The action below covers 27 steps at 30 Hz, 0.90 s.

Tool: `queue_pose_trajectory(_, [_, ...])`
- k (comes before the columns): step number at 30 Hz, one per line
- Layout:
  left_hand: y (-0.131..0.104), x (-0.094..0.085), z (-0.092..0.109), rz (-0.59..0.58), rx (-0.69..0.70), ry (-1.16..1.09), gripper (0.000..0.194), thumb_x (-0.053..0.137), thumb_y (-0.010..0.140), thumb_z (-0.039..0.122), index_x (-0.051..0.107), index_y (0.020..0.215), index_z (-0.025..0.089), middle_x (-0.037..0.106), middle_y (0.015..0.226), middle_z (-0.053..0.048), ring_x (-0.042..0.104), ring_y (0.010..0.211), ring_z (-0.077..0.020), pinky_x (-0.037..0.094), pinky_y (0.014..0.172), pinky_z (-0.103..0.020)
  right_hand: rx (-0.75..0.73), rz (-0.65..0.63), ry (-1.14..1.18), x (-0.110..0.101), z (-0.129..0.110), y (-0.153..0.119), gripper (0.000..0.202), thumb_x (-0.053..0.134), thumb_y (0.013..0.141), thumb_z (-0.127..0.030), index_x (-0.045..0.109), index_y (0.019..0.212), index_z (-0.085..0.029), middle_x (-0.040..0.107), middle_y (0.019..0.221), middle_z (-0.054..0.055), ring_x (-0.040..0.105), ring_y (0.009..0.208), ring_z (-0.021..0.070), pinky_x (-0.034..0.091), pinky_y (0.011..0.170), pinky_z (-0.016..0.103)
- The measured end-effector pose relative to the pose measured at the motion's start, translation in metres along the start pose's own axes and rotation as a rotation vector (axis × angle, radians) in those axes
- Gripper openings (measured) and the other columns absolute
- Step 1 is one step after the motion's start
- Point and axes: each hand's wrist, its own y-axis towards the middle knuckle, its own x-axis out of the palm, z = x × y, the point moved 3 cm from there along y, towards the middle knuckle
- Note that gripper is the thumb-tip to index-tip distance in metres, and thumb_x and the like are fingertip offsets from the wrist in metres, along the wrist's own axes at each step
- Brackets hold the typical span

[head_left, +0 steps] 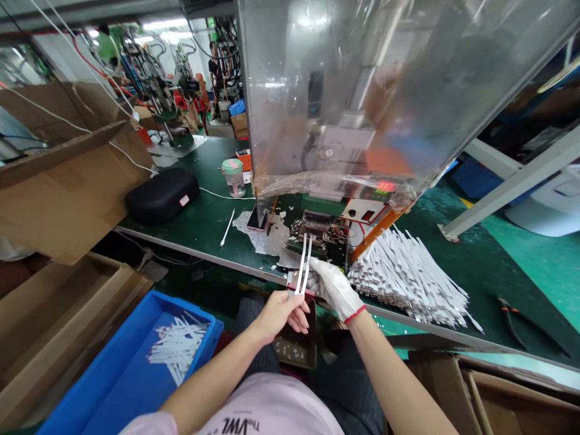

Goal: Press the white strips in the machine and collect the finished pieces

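Clear sheeting point(385, 90) hangs wide across the front, walling off any reach from above! Below its bottom edge there's a low opening, the gloved right hand point(333, 287) just short of it. An orange post point(376, 234) and a heap of white strips point(408, 278) crowd the right; leftward, bare table point(208, 223) runs to a black case point(163, 194).

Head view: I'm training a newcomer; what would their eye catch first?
Probably the big pile of white strips on the green bench, right of centre. Next, the large see-through screen at the top. In the middle, the left hand holds two strips beside the gloved right hand.
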Motion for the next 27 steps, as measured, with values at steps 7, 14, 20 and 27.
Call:
queue_pose_trajectory(7, [-0.016,-0.036,-0.007,0.008,0.043,0.104,0.049,0.062,0.070,0.061,0.061,0.071,0.011,0.066,0.054,-0.006,0.062,0.047,-0.0145,0.045,0.047,-0.021,-0.013,0.106,-0.013,-0.045,0.007,-0.037,0.041,0.078,0.059,-0.051,0.068,0.073,-0.014,0.062,0.063,0.004,0.047,0.048,0.0086,0.033,0.043,0.020])
queue_pose_trajectory(14, [-0.022,-0.042,-0.016,0.029,0.057,0.062,0.050,0.063,0.072,0.061,0.063,0.073,0.011,0.066,0.058,-0.007,0.062,0.049,-0.0148,0.045,0.046,-0.021,-0.002,0.181,-0.068,-0.051,0.026,-0.069,0.045,0.075,0.060,-0.056,0.068,0.077,-0.015,0.059,0.061,0.002,0.047,0.049,0.0107,0.034,0.044,0.022])
queue_pose_trajectory(20, [-0.017,-0.036,-0.002,0.228,0.273,0.035,0.049,0.066,0.072,0.059,0.067,0.080,0.011,0.065,0.076,-0.007,0.059,0.061,-0.0121,0.046,0.047,-0.020,-0.112,0.258,-0.461,-0.020,0.009,-0.084,0.049,0.057,0.078,-0.060,0.068,0.100,-0.018,0.067,0.075,0.006,0.061,0.068,0.0201,0.049,0.062,0.029])
queue_pose_trajectory(27, [-0.026,-0.009,0.001,0.016,0.250,0.084,0.052,0.059,0.076,0.062,0.066,0.081,0.011,0.062,0.061,-0.004,0.055,0.050,-0.0101,0.044,0.047,-0.021,-0.416,0.103,-0.817,0.011,-0.038,-0.090,0.043,0.042,0.087,-0.055,0.073,0.095,-0.026,0.069,0.104,0.005,0.062,0.099,0.0256,0.046,0.091,0.036])
